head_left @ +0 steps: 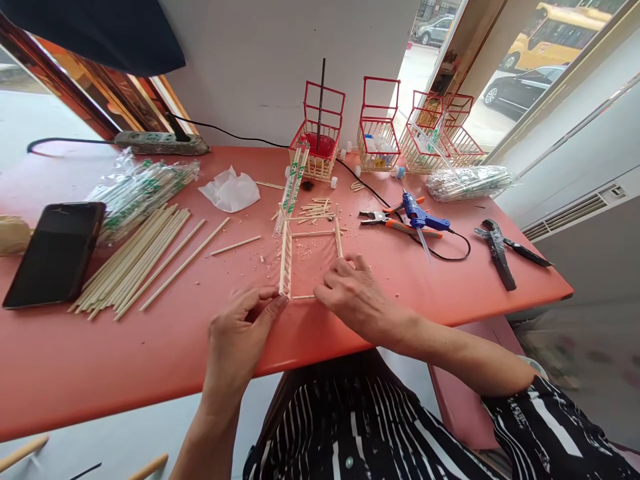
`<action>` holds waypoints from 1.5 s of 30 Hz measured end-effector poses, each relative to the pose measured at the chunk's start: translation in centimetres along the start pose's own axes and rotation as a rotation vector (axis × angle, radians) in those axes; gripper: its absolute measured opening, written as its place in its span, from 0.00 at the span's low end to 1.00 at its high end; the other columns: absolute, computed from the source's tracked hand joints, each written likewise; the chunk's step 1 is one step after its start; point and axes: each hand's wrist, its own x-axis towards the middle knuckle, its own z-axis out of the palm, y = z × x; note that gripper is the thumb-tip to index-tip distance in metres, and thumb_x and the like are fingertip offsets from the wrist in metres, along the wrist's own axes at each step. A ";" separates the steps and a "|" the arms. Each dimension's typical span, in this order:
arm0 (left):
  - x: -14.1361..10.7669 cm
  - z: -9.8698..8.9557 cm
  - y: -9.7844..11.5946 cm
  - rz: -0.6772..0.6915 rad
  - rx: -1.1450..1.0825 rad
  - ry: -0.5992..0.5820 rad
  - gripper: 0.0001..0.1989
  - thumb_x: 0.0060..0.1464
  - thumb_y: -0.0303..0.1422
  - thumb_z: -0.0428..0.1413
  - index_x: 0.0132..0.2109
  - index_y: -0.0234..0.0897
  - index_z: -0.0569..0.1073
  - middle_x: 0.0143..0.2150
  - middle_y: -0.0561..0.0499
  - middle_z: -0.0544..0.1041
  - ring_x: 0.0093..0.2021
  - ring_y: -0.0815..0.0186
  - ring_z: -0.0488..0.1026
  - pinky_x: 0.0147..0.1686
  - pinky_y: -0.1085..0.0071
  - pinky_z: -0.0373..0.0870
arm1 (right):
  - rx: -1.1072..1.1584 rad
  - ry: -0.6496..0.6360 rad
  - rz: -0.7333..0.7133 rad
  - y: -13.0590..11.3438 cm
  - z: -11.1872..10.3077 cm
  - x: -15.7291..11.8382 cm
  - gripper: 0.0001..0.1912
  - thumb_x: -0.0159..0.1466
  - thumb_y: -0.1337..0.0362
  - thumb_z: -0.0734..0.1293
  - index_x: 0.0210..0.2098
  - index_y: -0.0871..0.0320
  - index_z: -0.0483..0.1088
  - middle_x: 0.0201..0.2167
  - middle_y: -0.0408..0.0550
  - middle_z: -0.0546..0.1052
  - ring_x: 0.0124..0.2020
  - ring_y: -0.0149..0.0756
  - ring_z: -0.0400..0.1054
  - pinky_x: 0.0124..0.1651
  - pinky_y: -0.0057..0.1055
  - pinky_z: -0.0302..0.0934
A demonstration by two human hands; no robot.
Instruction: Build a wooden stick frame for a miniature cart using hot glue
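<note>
A small open frame of pale wooden sticks [286, 257] stands on the red table in front of me. My left hand [245, 323] pinches its near left corner between thumb and fingers. At the near right side, my right hand [353, 290] has its fingers curled around the frame's right wall, hiding that corner. A thin stick [303, 297] runs along the near edge between the hands. Short cut sticks [317, 210] and crumbs lie just behind and inside the frame.
Loose chopsticks [135, 260], wrapped chopsticks [145, 190] and a phone [55, 253] lie left. Red-trimmed stick carts [320, 140] stand along the back. Pliers [400, 225], a blue glue gun [423, 215] with its cord and black-handled cutters [500, 253] lie right.
</note>
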 end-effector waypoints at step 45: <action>0.0 0.0 0.1 0.001 0.035 0.008 0.13 0.58 0.47 0.59 0.38 0.44 0.81 0.36 0.55 0.80 0.34 0.66 0.73 0.37 0.70 0.70 | -0.001 -0.002 -0.020 -0.4 -0.5 0.7 0.11 0.72 0.73 0.62 0.39 0.62 0.77 0.34 0.53 0.79 0.44 0.44 0.63 0.50 0.43 0.47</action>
